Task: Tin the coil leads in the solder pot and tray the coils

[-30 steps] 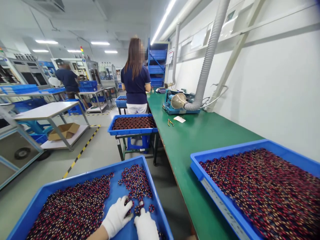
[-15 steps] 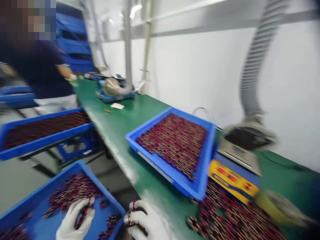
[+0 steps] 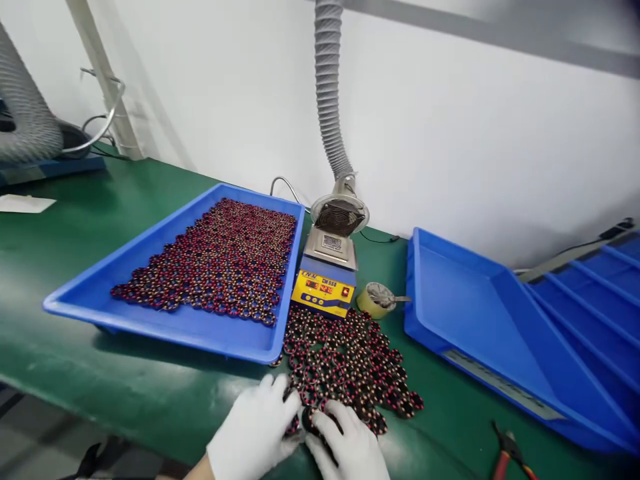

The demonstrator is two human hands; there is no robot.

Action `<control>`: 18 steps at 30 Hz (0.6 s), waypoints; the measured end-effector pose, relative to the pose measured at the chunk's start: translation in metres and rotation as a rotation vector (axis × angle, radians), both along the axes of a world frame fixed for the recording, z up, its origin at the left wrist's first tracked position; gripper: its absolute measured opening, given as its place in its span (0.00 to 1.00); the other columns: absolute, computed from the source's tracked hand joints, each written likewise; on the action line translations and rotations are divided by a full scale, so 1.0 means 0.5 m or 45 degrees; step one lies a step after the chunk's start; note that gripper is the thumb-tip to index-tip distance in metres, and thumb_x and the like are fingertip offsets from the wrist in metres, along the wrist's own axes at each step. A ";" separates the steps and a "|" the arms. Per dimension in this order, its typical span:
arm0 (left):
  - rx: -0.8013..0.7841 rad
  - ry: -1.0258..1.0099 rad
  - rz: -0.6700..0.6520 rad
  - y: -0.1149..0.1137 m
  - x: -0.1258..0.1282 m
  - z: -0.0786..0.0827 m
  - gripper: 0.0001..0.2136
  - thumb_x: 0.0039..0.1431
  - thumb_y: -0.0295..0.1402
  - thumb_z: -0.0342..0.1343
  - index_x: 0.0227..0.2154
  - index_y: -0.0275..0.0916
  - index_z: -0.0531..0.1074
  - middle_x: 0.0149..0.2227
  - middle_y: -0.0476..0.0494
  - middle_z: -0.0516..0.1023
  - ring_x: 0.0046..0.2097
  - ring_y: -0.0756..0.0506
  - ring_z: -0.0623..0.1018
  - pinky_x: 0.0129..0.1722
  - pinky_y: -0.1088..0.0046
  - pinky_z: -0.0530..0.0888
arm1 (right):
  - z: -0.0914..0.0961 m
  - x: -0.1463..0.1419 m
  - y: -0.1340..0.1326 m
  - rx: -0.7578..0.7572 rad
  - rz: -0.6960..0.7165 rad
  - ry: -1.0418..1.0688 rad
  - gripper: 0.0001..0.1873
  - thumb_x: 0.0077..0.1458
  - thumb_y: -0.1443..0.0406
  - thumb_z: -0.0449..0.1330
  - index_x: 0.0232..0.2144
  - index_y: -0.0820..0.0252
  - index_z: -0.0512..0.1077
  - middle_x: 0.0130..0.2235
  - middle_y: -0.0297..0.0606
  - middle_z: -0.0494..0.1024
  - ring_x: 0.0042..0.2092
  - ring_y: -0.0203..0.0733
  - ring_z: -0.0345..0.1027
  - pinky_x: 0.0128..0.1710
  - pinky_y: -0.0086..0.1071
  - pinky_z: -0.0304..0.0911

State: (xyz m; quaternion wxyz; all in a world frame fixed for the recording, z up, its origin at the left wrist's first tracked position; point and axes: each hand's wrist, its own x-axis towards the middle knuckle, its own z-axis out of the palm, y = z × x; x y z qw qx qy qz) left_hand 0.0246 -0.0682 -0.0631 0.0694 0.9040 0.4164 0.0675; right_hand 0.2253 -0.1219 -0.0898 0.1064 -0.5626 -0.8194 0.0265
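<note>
White gloves cover both my hands, close together at the near edge of a pile of small wound stator rings with red and copper-coloured windings. My left hand is curled, thumb and fingers closed around dark stator rings, partly hidden by the glove. Beside it, my right hand has its fingers bent around a stator ring at the pile's front. How many rings each hand has is hidden. The pile lies flat on the green bench, in front of a yellow and blue solder pot unit with a lit display.
Left of the pile, a blue tray bears rows of stator rings. A yellow cup with a utensil stands by the unit. Further right are another blue tray and pliers. A grey duct hangs above.
My view has swung right, away from the co-worker and the lower-left tray. Both hands, holding stator rings, have come from beside that tray to the front of the bench pile.
</note>
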 end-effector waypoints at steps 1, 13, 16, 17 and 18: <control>0.003 -0.002 -0.006 0.009 0.020 -0.003 0.11 0.54 0.40 0.56 0.39 0.43 0.67 0.39 0.41 0.72 0.37 0.36 0.75 0.27 0.62 0.75 | 0.003 0.012 0.004 0.057 -0.021 0.024 0.11 0.58 0.63 0.55 0.44 0.49 0.71 0.45 0.41 0.76 0.41 0.47 0.72 0.37 0.35 0.70; 0.339 -0.282 -0.086 0.035 0.065 -0.017 0.23 0.53 0.48 0.55 0.46 0.38 0.64 0.45 0.32 0.74 0.43 0.34 0.74 0.39 0.55 0.73 | 0.057 0.041 0.034 0.113 -0.492 0.266 0.09 0.59 0.59 0.55 0.34 0.58 0.71 0.34 0.41 0.75 0.35 0.46 0.70 0.37 0.38 0.67; 0.547 -0.460 -0.101 0.032 0.050 -0.019 0.16 0.59 0.41 0.48 0.46 0.37 0.65 0.42 0.34 0.75 0.44 0.35 0.74 0.39 0.56 0.73 | 0.070 0.033 0.032 0.133 -0.526 0.069 0.11 0.60 0.62 0.52 0.42 0.59 0.70 0.37 0.46 0.75 0.37 0.50 0.70 0.38 0.42 0.66; 0.584 -0.507 -0.094 0.032 0.049 -0.018 0.13 0.60 0.38 0.47 0.45 0.38 0.65 0.41 0.35 0.76 0.43 0.37 0.74 0.40 0.57 0.73 | 0.071 0.031 0.033 0.146 -0.508 0.028 0.12 0.61 0.64 0.50 0.45 0.59 0.69 0.37 0.46 0.75 0.37 0.50 0.71 0.38 0.42 0.66; 0.591 -0.539 -0.086 0.033 0.049 -0.017 0.11 0.60 0.35 0.47 0.44 0.38 0.66 0.41 0.37 0.76 0.43 0.38 0.75 0.40 0.58 0.73 | 0.070 0.030 0.036 0.173 -0.494 0.006 0.14 0.62 0.67 0.48 0.47 0.60 0.69 0.36 0.46 0.75 0.37 0.49 0.71 0.38 0.40 0.66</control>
